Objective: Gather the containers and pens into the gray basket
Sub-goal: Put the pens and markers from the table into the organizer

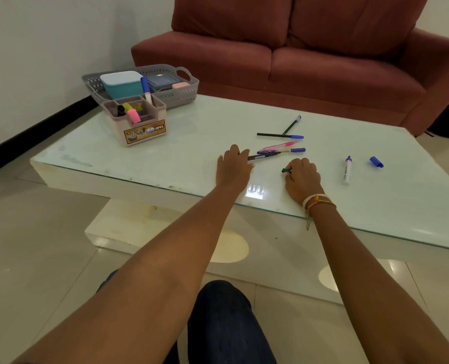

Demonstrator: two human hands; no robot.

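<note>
The gray basket [184,97] stands at the table's far left corner, holding a teal container [122,84], a clear lidded container [163,81] and a small pink one [180,85]. In front of it a beige desk organizer [139,124] holds highlighters and a blue-capped marker [146,90]. My left hand [233,168] lies over the ends of a bunch of pens [281,149], fingers touching them. My right hand [302,177] is curled around a small green pen [286,170]. Two more black pens [281,135] lie crossed farther back. An uncapped marker [347,169] and its blue cap [376,162] lie to the right.
The glass-topped white table [165,164] has its front edge just under my wrists. A red sofa [310,56] stands right behind it. My knee shows below, over a tiled floor. A white wall with dark skirting runs along the left.
</note>
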